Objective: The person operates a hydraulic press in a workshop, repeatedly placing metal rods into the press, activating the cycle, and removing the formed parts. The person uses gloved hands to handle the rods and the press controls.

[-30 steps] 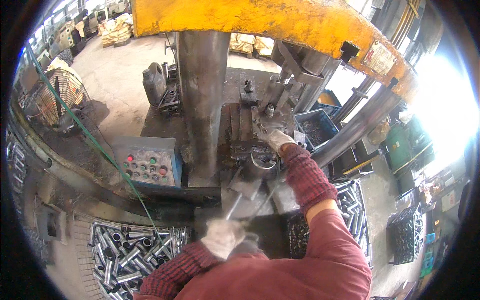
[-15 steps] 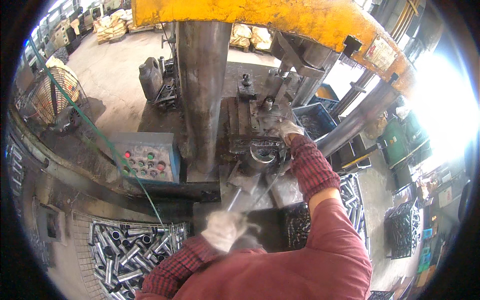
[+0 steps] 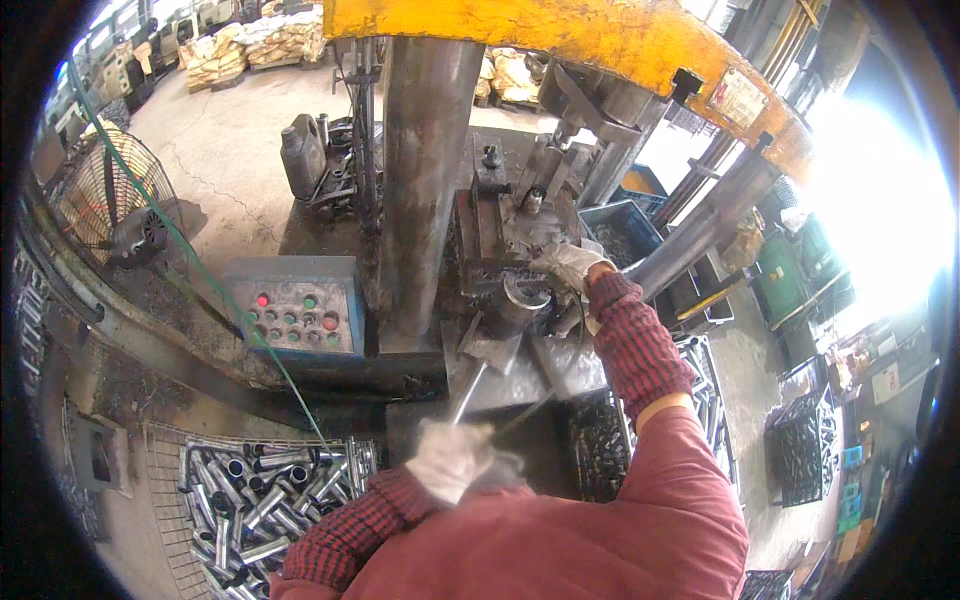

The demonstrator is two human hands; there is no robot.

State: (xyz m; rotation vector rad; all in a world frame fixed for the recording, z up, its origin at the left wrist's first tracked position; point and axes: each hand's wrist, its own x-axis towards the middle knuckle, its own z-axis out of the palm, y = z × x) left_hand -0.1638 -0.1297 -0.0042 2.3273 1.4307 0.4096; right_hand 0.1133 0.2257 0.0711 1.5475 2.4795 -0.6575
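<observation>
Since the earlier frame, the white-gloved right hand (image 3: 572,264) has shifted slightly toward the dark metal U-shaped cradle (image 3: 513,312); its fingers reach over the near right edge of the dark steel press plate (image 3: 532,230), and I cannot tell whether they grip anything. The slim silver metal rod (image 3: 470,394) slants from below the cradle to the white-gloved left hand (image 3: 448,462), where blur hides the grip.

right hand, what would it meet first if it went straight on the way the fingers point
The right hand would likely meet the dark metal fixture just beyond its fingertips, though depth and any existing contact are unclear.
</observation>
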